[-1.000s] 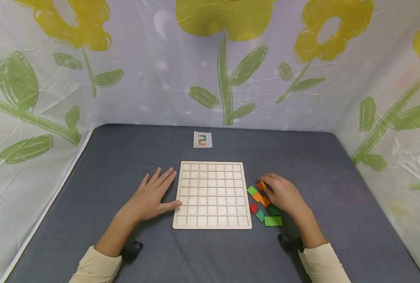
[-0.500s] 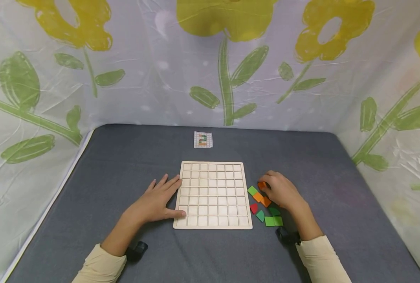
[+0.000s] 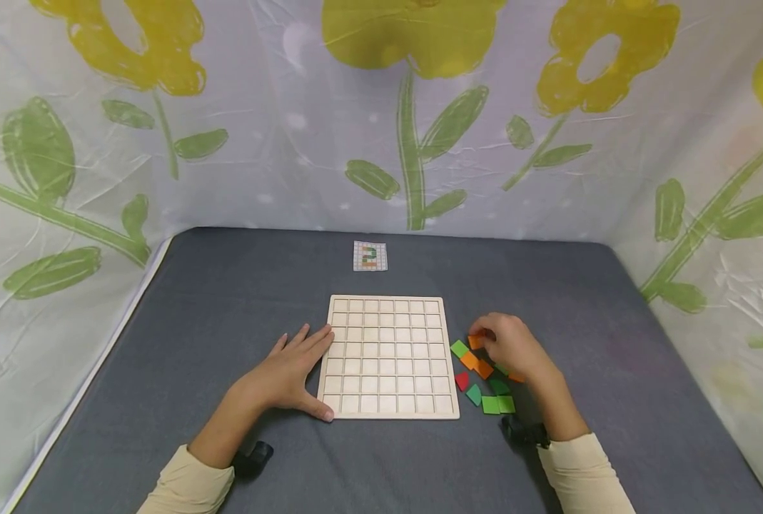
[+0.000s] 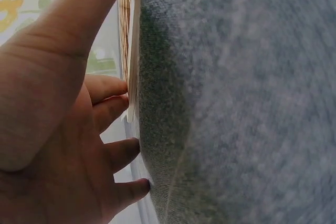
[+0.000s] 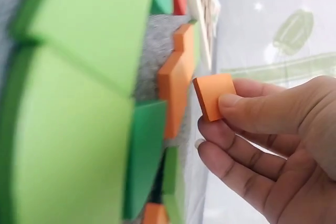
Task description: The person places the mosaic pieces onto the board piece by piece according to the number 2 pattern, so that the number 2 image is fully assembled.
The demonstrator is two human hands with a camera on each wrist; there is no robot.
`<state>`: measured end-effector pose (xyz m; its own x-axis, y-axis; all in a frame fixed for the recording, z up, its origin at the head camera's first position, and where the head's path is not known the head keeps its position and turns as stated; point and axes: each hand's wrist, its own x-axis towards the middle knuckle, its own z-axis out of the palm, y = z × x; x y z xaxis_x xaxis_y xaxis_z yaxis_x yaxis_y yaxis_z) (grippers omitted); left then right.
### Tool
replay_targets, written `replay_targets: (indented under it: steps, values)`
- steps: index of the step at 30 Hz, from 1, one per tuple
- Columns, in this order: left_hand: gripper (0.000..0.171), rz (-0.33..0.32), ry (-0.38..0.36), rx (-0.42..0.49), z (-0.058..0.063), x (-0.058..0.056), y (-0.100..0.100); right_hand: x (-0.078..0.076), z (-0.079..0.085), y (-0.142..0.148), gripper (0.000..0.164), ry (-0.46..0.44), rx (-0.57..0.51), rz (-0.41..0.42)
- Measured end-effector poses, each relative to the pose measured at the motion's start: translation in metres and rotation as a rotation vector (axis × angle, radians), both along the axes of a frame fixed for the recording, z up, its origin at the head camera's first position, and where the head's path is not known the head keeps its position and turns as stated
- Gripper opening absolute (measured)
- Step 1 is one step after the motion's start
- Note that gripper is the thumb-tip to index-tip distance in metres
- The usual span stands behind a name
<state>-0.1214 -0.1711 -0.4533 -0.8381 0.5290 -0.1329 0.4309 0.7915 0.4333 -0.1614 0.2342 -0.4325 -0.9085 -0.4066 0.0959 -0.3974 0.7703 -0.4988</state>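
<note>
A square wooden grid board (image 3: 379,357) lies flat on the grey cloth in the head view. My left hand (image 3: 285,375) rests at its left side, fingers spread along the edge and thumb at the near left corner. Between the thumb and fingers of my right hand (image 3: 516,346) is an orange square tile (image 5: 212,95), pinched above the cloth to the right of the board. Around it lie other orange tiles (image 3: 468,360), light green tiles (image 3: 498,405), a darker green piece (image 3: 499,386), a teal piece (image 3: 474,395) and a red piece (image 3: 462,380).
Beyond the board lies a small printed card (image 3: 370,256) showing a coloured pattern on a grid. The grey cloth (image 3: 259,278) covers the table. A white curtain with yellow flowers (image 3: 413,32) surrounds its back and sides.
My left hand has shifted right against the board, its thumb sliding down to the near left corner. My right hand has moved only slightly, keeping by the orange tile; more pieces show beneath it.
</note>
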Motion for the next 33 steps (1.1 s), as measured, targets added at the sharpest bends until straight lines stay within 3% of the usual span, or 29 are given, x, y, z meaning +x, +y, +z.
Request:
replay_targets:
  steps: [13,26,33]
  values:
    - [0.136,0.000,-0.020,0.006,-0.003,0.003,0.002,-0.010,0.002,-0.015,0.008,-0.218,-0.226,-0.216]
    - [0.136,0.008,-0.024,0.010,0.000,0.000,0.002,-0.029,0.002,-0.040,0.007,-0.394,-0.395,-0.205]
    - [0.136,0.009,-0.013,-0.003,0.000,-0.001,0.000,-0.036,0.002,-0.057,0.006,-0.411,-0.414,-0.171]
